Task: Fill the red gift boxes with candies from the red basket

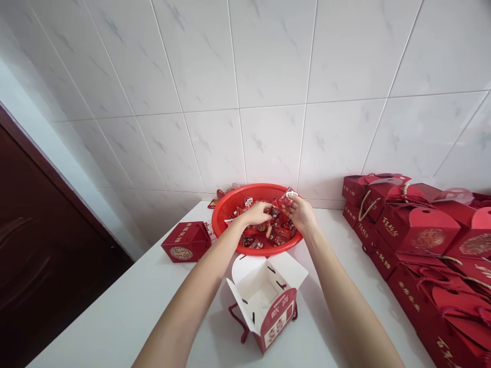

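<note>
Candies [282,235] lie in the red basket [215,220] near the tiled wall. We hold one wrapped packet [286,200] in the right hand [302,212]. Our left hand [258,213] curls over the candies; we cannot tell whether its fingers grip one. Between our forearms, we see an open box [276,322] upright on the table [153,301].

2 bare tapering forearms [192,291], bare left grip [259,213], bare right grip [301,213]
</note>
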The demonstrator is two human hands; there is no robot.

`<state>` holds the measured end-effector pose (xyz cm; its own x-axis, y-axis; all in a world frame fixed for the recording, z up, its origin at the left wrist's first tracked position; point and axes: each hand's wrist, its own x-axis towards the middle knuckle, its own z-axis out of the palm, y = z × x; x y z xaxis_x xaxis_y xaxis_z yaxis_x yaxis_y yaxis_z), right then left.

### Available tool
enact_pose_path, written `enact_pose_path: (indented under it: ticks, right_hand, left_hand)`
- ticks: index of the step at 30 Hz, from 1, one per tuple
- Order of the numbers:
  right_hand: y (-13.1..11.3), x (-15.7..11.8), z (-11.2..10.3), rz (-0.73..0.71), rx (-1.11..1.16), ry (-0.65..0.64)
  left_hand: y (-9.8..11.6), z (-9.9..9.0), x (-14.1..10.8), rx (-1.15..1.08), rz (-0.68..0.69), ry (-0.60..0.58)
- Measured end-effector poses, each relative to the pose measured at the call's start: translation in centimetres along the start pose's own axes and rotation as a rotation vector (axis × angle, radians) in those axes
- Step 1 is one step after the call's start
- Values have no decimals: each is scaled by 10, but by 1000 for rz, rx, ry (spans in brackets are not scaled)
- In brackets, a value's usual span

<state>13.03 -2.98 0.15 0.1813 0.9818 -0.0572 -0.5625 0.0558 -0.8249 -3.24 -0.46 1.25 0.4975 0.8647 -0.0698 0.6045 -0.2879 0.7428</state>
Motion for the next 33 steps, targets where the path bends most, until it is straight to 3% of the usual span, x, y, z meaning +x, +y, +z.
enact_pose_path:
  ticks: [14,18,22,27,33]
  right_hand:
    - [-6,-8,5,-7,20,47]
    - [-7,-12,5,23,-39,-17]
    - [-7,-17,5,49,-101,-152]
    - [-8,-15,6,-27,-2,-29]
    - [-8,-12,7,-11,82,45]
  left_hand:
    - [-3,-2,7,-114,82,231]
    - [-1,-3,6,-232,68,286]
    - [4,-4,4,-332,72,265]
    - [4,-6,4,-274,27,184]
    - [5,9,0,-8,62,-48]
